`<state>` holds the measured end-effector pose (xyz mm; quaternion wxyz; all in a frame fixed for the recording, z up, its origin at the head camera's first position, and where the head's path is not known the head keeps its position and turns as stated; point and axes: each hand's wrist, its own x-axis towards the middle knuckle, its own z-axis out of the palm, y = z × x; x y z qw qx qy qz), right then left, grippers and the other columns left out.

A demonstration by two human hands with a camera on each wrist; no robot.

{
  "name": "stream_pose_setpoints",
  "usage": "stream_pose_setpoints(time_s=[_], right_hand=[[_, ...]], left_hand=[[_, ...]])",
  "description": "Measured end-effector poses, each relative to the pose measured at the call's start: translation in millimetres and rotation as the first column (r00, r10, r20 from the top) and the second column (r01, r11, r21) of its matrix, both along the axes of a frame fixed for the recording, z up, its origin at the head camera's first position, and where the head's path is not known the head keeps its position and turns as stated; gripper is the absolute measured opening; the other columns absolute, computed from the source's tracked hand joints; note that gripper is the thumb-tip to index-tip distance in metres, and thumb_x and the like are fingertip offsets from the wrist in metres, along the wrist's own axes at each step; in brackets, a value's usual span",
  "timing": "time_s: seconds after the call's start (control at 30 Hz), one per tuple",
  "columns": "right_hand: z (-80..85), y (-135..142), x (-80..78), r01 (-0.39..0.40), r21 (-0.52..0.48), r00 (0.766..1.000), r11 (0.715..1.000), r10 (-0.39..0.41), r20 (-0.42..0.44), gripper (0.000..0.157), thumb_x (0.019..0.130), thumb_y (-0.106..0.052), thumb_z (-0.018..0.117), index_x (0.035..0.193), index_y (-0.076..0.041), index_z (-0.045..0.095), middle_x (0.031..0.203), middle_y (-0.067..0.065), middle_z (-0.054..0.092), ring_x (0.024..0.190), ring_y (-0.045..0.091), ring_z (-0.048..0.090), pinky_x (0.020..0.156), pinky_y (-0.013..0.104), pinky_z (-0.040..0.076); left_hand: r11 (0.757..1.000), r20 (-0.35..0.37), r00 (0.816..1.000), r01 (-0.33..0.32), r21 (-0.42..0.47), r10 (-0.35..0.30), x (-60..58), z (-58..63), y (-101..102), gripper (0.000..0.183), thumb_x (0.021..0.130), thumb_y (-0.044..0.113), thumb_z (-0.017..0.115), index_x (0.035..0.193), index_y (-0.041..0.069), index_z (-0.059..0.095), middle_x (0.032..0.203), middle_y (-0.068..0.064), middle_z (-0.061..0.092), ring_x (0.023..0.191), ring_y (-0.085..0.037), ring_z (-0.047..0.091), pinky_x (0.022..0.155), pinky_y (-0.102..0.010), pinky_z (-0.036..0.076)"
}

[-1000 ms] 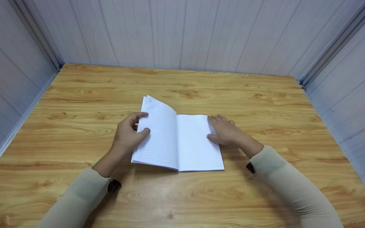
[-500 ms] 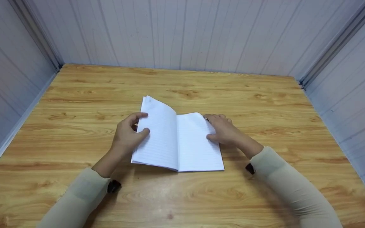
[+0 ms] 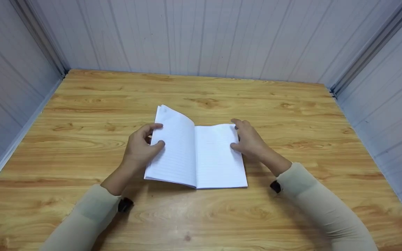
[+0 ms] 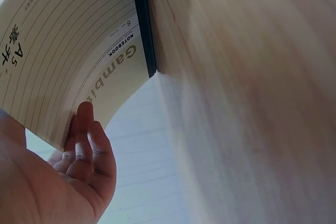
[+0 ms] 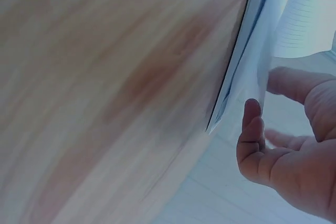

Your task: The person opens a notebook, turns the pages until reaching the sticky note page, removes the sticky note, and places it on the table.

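An open lined notebook (image 3: 215, 160) lies on the wooden table with its spine toward the middle. My left hand (image 3: 140, 146) holds up its left part, thumb on the page and fingers behind. In the left wrist view those fingers press the tan cover (image 4: 63, 51), which is printed "NOTEBOOK" and has a dark spine strip. At the right edge, my right hand (image 3: 251, 141) pinches a page near its upper corner, thumb on top and fingers beneath. The right wrist view shows that page (image 5: 265, 51) lifted off the stack between thumb and fingers.
The wood-grain table (image 3: 194, 223) surrounds the notebook on all sides. Pale panelled walls (image 3: 201, 35) stand at the back and along both sides. Dark wrist devices (image 3: 126, 205) show below each sleeve cuff.
My right hand first lay flat on the right page, then its fingers bent the upper corner back, and now they have slipped beneath the page edge. The left hand has stayed put.
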<state>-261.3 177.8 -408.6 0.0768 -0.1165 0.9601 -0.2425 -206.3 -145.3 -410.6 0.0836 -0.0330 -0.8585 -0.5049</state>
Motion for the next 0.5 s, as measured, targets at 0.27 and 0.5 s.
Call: stream_pose_setpoints(time_s=[0.27,0.5], right_hand=[[1.0,0.8,2.9,0.041,-0.022,0.998,0.999,-0.04,0.056,0.066,0.082,-0.007,0.066,0.143,-0.001,0.039,0.114,0.017,0.062,0.102,0.028,0.06,0.085,0.04,0.051],[2.9,-2.1,8.9,-0.117,-0.09,0.991,0.989,0.11,-0.074,0.037,0.093,-0.021,0.059,0.127,-0.007,0.056,0.108,0.011,0.067,0.086,0.021,0.064,0.071,0.034,0.053]], left_hand=[[1.0,0.009,1.0,-0.007,0.001,0.007,1.3,0.0,-0.3,0.045,0.078,0.008,0.066,0.123,0.011,0.063,0.11,-0.005,0.067,0.084,-0.019,0.053,0.072,-0.025,0.043],[1.0,0.008,1.0,-0.008,0.024,0.008,1.0,-0.1,0.6,0.045,0.078,0.008,0.066,0.123,0.01,0.063,0.107,-0.006,0.068,0.08,-0.018,0.053,0.069,-0.022,0.043]])
